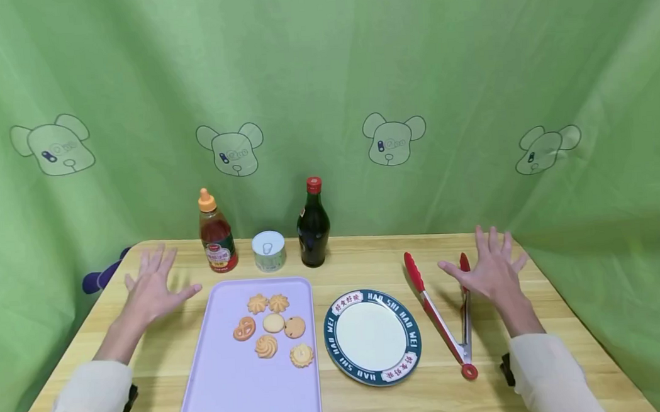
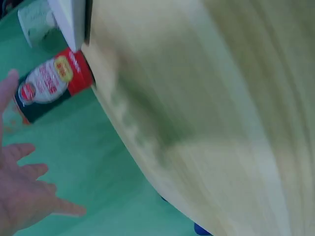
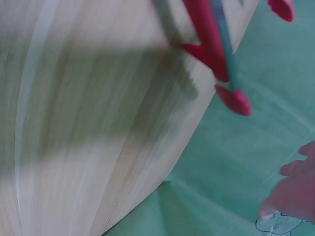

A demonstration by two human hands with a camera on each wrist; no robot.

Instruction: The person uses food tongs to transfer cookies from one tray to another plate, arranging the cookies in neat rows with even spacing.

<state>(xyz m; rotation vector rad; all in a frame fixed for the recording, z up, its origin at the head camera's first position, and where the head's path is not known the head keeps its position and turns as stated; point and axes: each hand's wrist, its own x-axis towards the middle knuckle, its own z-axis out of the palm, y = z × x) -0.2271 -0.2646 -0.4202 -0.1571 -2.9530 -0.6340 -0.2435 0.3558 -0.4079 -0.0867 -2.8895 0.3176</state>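
Observation:
My left hand (image 1: 152, 287) hovers open, fingers spread, over the wooden table (image 1: 163, 355) left of a lilac tray (image 1: 245, 387). Several cookies (image 1: 272, 328) lie on the tray's far half. My right hand (image 1: 489, 270) is open with spread fingers just above the far end of red-tipped metal tongs (image 1: 437, 316), which lie open on the table. A white plate with a dark blue rim (image 1: 372, 337) sits empty between tray and tongs. The left wrist view shows the left hand (image 2: 24, 196) near a sauce bottle (image 2: 51, 86). In the right wrist view the tongs (image 3: 216, 59) appear blurred.
At the table's back stand an orange-capped sauce bottle (image 1: 216, 235), a small white can (image 1: 268, 251) and a dark red-capped bottle (image 1: 313, 226). A green cloth backdrop (image 1: 322, 74) surrounds the table. A purple object (image 1: 100, 277) pokes out beyond the left edge.

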